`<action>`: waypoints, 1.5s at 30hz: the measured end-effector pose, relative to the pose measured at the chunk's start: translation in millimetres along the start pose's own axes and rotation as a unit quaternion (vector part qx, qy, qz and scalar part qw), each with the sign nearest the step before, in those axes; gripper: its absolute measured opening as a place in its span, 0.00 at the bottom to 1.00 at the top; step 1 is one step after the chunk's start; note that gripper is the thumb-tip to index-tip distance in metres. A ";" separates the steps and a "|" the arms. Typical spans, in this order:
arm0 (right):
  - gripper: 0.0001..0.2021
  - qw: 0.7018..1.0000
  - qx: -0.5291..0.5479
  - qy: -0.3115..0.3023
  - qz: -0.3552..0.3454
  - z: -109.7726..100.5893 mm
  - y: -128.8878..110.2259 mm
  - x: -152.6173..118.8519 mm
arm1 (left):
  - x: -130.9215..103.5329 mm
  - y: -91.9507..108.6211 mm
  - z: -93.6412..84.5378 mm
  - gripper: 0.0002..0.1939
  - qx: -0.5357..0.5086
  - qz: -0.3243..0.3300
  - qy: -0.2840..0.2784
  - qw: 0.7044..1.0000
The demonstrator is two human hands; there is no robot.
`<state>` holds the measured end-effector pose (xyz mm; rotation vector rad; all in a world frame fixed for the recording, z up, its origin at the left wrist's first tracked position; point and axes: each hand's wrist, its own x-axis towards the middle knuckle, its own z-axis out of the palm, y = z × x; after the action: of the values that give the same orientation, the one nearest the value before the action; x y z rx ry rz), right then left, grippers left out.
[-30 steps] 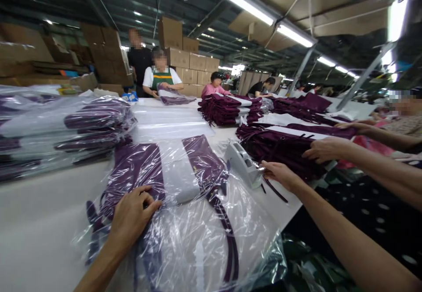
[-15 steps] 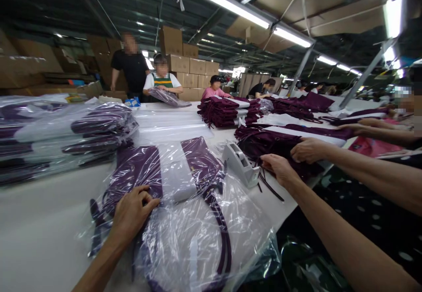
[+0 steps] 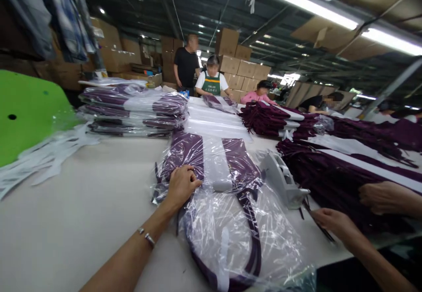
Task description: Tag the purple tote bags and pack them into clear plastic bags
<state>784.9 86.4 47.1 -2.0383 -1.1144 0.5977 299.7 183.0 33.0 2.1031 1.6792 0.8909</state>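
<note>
A folded purple garment [image 3: 184,147] with long straps and a white paper band [image 3: 216,164] lies inside a clear plastic bag [image 3: 280,248]. On the bag's left side rests my left hand [image 3: 181,186], its fingers curled and thumb pressed on the film. To the right stands a grey tape dispenser [image 3: 283,182]. Just beyond its front end is my right hand [image 3: 332,221], fingers pinched together. Dark thin straps [image 3: 321,228] hang right by these fingertips. Whether tape or a strap is in the pinch, I cannot make out.
Bagged garments [image 3: 132,111] are stacked at the left, near a green panel [image 3: 29,111] and white paper scraps [image 3: 56,151]. Unbagged purple garments [image 3: 329,173] lie at the right, with another person's fist [image 3: 376,197] over them. Co-workers stand across the table.
The view has swung left, bringing the green panel and hanging clothes into sight. My left hand stays on the bag. My right hand has drawn a little back from the dispenser's front, lower down.
</note>
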 end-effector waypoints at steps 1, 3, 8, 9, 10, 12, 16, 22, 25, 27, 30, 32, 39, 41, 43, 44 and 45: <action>0.17 0.999 0.001 -0.050 0.000 8.6 -17.7 -10.3 | -0.1 -0.9 1.0 0.10 -0.004 0.001 0.003 1.000; 0.16 0.987 0.019 -0.151 -0.054 37.8 -66.8 -36.3 | 0.2 -2.8 3.1 0.09 -0.006 0.001 0.008 1.000; 0.15 0.929 0.048 -0.337 -0.147 145.8 -192.8 -83.1 | 0.8 -5.5 7.6 0.11 0.002 -0.001 0.022 1.000; 0.14 0.922 0.026 -0.354 -0.155 167.1 -206.7 -84.3 | 0.4 -6.0 8.3 0.11 0.002 -0.001 0.026 1.000; 0.14 0.919 -0.017 -0.357 -0.165 186.7 -215.8 -82.8 | -0.1 -6.5 9.1 0.11 0.001 0.001 0.031 1.000; 0.13 0.917 -0.122 -0.332 -0.184 218.5 -222.9 -73.8 | -1.5 -7.6 11.0 0.10 -0.002 0.002 0.041 0.999; 0.11 0.902 -0.237 -0.300 -0.203 251.2 -220.7 -48.9 | -3.7 -8.5 15.9 0.08 0.004 0.003 0.057 0.998; 0.15 0.869 -0.336 -0.289 -0.222 253.9 -225.5 -34.1 | -5.6 -7.2 18.8 0.07 0.022 0.006 0.067 0.997; 0.23 0.864 -0.374 -0.235 -0.242 249.4 -224.4 -38.4 | -6.6 -8.4 20.2 0.07 0.023 0.008 0.071 0.997; 0.27 0.862 -0.390 -0.207 -0.249 247.7 -221.5 -41.4 | -5.9 -9.6 22.6 0.06 0.021 0.008 0.073 0.997; 0.29 0.863 -0.406 -0.183 -0.239 243.3 -217.4 -41.1 | -4.3 -9.5 24.7 0.06 0.015 0.006 0.080 0.997; 0.29 0.866 -0.410 -0.174 -0.226 235.5 -216.2 -37.8 | -4.4 -7.9 23.6 0.06 0.012 0.004 0.084 0.996; 0.37 0.883 -0.373 -0.113 -0.261 217.1 -214.5 -32.5 | -7.0 -4.5 20.7 0.07 0.023 -0.008 0.088 0.996; 0.46 0.889 -0.340 -0.080 -0.297 231.2 -210.1 -37.5 | -6.7 -5.3 22.2 0.06 0.024 -0.008 0.090 0.996; 0.53 0.892 -0.326 -0.091 -0.299 250.2 -202.7 -42.8 | -6.4 -6.3 24.1 0.06 0.022 -0.010 0.088 0.996; 0.55 0.895 -0.327 -0.105 -0.284 259.3 -198.2 -44.5 | -6.2 -6.8 25.0 0.06 0.023 -0.010 0.087 0.996; 0.56 0.899 -0.328 -0.118 -0.266 267.2 -193.5 -45.4 | -6.0 -7.3 25.8 0.06 0.026 -0.011 0.086 0.996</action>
<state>479.2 217.4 31.6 -2.0628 -2.1528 0.1906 309.9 182.8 7.4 2.0896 1.8234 1.0594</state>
